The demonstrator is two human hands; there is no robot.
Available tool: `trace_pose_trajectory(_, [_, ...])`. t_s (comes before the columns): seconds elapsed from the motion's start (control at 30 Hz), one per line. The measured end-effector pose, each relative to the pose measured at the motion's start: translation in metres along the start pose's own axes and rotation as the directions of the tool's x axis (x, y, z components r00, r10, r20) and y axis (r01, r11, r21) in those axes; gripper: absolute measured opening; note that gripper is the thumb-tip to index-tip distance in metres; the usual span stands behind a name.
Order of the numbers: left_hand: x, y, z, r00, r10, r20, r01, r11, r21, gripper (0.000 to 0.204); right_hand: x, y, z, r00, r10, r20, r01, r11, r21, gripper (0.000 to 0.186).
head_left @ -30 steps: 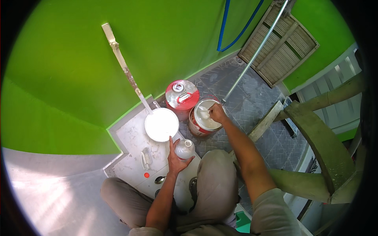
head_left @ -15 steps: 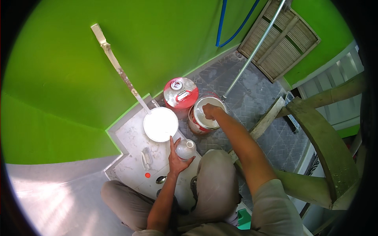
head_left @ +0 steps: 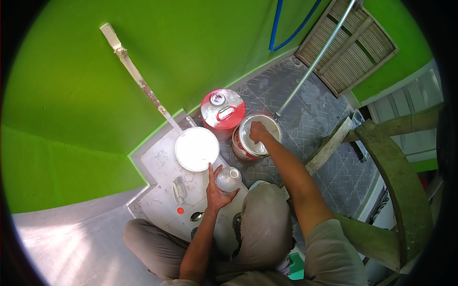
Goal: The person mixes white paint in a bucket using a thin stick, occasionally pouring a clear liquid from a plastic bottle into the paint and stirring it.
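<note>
My left hand (head_left: pixel 217 194) is wrapped round a clear plastic bottle (head_left: pixel 226 182), which stands uncapped with its mouth upward. Its index fingertip is close to the rim of a round white tub (head_left: pixel 196 150); glare hides whether that is a lid or white paint. To the right, my right hand (head_left: pixel 258 132) is closed in a fist at the whitish round top of a red and white paint can (head_left: pixel 245 152). Whatever its fingers grip is hidden. Beside that can sits a red metal can (head_left: pixel 223 108) with a handle and a capped spout.
A brush (head_left: pixel 179 189), an orange cap (head_left: pixel 180 210) and a spoon (head_left: pixel 196 216) lie on the pale ledge (head_left: pixel 160 167). A paint-stained stick (head_left: pixel 143 83) leans on the green wall. A long metal pole (head_left: pixel 317 57) slants behind the cans. Bamboo framing (head_left: pixel 398 186) stands at right.
The view has shifted slightly. My left hand still holds the bottle, and my right fist stays at the paint can's top, with its wrist a little changed in angle.
</note>
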State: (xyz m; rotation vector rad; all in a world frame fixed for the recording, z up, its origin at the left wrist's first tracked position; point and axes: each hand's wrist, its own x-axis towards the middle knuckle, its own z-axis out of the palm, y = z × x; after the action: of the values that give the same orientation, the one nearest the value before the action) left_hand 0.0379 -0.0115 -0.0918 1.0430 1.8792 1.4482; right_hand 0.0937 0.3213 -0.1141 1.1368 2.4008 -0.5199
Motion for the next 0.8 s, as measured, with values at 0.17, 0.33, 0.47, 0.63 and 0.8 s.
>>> trace_pose_trajectory(0.17, [0.001,0.001,0.000,1.000,-0.003,0.003,0.003,1.000,0.015,0.143,0.011,0.007,0.011,0.994,0.112,-0.016,-0.109,0.986,0.122,0.033])
trace_pose_trajectory(0.33, [-0.002,-0.001,-0.002,1.000,-0.001,-0.007,0.001,1.000,0.026,0.143,0.013,0.008,0.029,0.956,0.197,-0.218,-0.124,0.943,0.307,0.028])
trace_pose_trajectory(0.47, [-0.002,-0.001,-0.002,1.000,0.008,-0.011,-0.008,0.999,0.033,0.143,0.018,0.009,0.040,0.901,0.291,-0.323,-0.135,0.894,0.428,0.026])
trace_pose_trajectory(0.63, [-0.002,0.001,-0.003,1.000,0.001,-0.002,-0.001,0.999,0.039,0.144,0.028,0.019,0.058,0.836,0.330,-0.438,-0.113,0.885,0.451,0.024])
trace_pose_trajectory(0.8, [-0.001,0.003,-0.002,1.000,0.001,0.013,-0.001,1.000,0.006,0.145,0.033,0.027,0.068,0.780,0.331,-0.531,-0.039,0.873,0.486,0.005])
